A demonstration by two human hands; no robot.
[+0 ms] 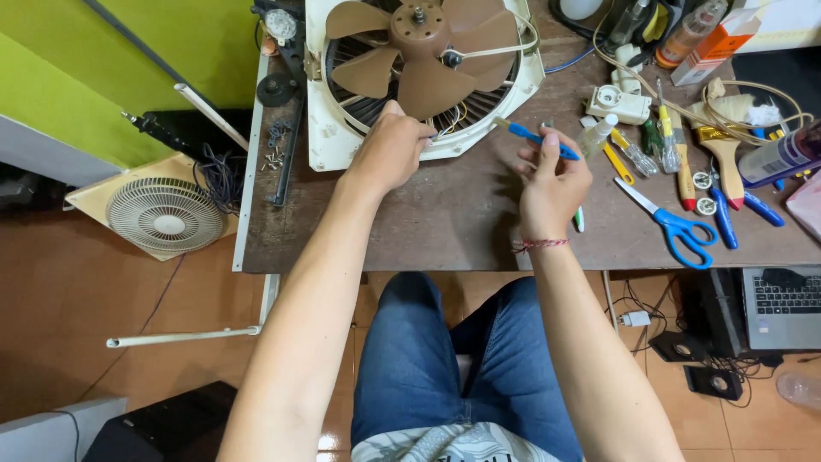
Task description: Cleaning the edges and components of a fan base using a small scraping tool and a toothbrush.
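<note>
A white square fan housing (329, 128) with brown blades (423, 51) lies flat on the brown worktable (445, 222). My left hand (389, 150) rests on the housing's near rim, fingers curled at thin wires under the blades. My right hand (552, 184) hovers to the right of the fan and grips a small blue-handled brush (534, 135), its tip pointing left toward the fan. A red thread bracelet is on my right wrist.
Blue-handled scissors (676, 224), screwdrivers, pliers, a paintbrush (725, 158), bottles and a white plug adapter (617, 103) crowd the table's right side. Loose screws (275, 145) lie at the left edge. A small round fan (167, 214) sits on the floor left; a laptop (782, 304) lower right.
</note>
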